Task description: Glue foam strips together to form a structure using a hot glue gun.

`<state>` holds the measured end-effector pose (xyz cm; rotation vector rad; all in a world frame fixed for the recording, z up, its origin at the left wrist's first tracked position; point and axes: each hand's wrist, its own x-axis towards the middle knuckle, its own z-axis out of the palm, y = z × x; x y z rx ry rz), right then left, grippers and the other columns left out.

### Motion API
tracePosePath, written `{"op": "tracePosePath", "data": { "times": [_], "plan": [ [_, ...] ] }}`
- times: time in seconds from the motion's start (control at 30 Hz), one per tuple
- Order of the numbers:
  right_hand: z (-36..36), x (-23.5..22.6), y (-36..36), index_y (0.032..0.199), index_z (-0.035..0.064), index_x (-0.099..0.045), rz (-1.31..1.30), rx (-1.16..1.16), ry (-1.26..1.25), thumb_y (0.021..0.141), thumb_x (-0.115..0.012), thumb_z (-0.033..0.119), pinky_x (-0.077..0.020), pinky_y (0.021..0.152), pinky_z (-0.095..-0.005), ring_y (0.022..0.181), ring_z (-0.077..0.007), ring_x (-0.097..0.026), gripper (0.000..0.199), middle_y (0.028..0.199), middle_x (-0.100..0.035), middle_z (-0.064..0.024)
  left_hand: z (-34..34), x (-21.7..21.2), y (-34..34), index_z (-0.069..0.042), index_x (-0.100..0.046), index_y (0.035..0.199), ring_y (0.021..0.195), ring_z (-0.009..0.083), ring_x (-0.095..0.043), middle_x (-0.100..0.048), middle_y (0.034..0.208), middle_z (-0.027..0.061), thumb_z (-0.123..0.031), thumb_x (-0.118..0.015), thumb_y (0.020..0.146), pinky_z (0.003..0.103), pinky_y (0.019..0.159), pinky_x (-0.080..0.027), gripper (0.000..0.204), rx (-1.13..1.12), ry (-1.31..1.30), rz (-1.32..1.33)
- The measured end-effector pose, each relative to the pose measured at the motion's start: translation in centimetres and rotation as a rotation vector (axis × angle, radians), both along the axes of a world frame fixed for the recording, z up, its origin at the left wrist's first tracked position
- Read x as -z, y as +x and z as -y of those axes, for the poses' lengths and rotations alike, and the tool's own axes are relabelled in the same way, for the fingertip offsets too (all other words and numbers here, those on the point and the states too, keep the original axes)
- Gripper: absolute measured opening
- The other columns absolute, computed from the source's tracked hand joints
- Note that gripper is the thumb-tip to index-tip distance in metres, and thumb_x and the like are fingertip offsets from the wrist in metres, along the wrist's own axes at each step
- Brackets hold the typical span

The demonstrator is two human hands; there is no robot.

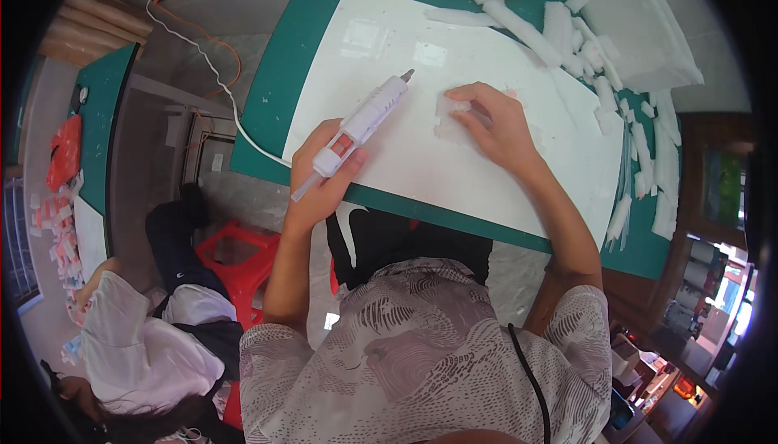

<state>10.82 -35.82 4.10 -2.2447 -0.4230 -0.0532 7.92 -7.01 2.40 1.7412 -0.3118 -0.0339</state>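
Note:
My left hand point(318, 170) is wrapped round the handle of a white hot glue gun point(371, 117). The gun's metal nozzle points away and to the right, above the white board. Out of its back end sticks a pale glue stick point(305, 189). On the right, my right hand point(501, 130) rests over the board with thumb and fingers pinched on a small whitish piece of foam point(446, 125). That piece lies low on the white board point(389, 164), and its far edge is partly under my fingers. The nozzle and the piece are apart.
Strips and blocks of white foam point(523, 29) line the far and right edges of the green table point(271, 104). A large white foam bag point(640, 31) stands at the back right. A white cord point(253, 143) crosses the left edge. At left, another person point(154, 339) sits near a red stool point(239, 258).

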Motion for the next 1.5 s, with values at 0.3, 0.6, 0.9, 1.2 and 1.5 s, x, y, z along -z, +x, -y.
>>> {"op": "tracePosePath", "data": {
  "times": [0.3,0.6,0.9,1.2,1.5],
  "plan": [
    [0.1,-1.7,-0.1,0.123,0.0098,-0.064,0.13,-0.086,-0.028,0.087,-0.067,0.006,-0.0452,0.098,-0.0381,0.115,-0.0301,-0.057,0.036,0.118,-0.06,-0.0129,0.1,0.9,0.0,0.002,-0.061,0.11,0.075,0.0125,-0.052,-0.059,0.086,0.0062,-0.009,-0.067,0.086,0.027,0.068,-0.044,0.027,-0.047,-0.042,-0.024],
    [0.4,-1.6,-0.5,0.128,0.0119,-0.062,0.242,-0.06,0.001,0.088,-0.065,0.008,-0.0446,0.099,-0.0385,0.115,-0.0308,-0.055,0.041,0.119,-0.059,-0.0127,-1.2,3.0,0.0,0.002,-0.055,0.127,0.075,0.0058,-0.053,-0.066,0.118,0.0097,-0.008,-0.06,0.096,0.021,0.066,-0.045,0.034,0.047,0.032,0.067],
    [0.6,-2.1,-0.8,0.138,0.0127,-0.053,0.068,0.023,-0.039,0.09,-0.064,0.011,-0.0435,0.099,-0.0426,0.11,-0.0258,-0.059,0.049,0.123,-0.061,-0.0109,0.0,1.4,-0.1,0.002,-0.058,0.123,0.072,0.006,-0.052,-0.067,0.111,0.0063,-0.006,-0.061,0.093,0.022,0.062,-0.045,0.031,-0.025,-0.073,-0.002],
    [2.1,-2.3,-1.7,0.129,0.008,-0.055,0.36,0.049,-0.052,0.085,-0.067,0.009,-0.0434,0.098,-0.0417,0.114,-0.0313,-0.054,0.045,0.124,-0.056,-0.0163,-0.1,1.3,-0.1,0.003,-0.06,0.12,0.071,0.0054,-0.052,-0.067,0.108,0.0066,-0.006,-0.062,0.093,0.021,0.062,-0.044,0.029,-0.04,-0.029,0.002],
    [3.2,-1.7,-4.8,0.105,0.0076,-0.065,0.202,-0.039,-0.325,0.083,-0.072,0.014,-0.0464,0.092,-0.0376,0.103,-0.0288,-0.057,0.024,0.107,-0.064,-0.0077,-0.5,1.7,0.2,0.003,-0.055,0.127,0.074,0.0071,-0.055,-0.065,0.119,0.0118,-0.012,-0.059,0.097,0.023,0.065,-0.047,0.034,0.034,-0.027,0.013]
  ]
}}
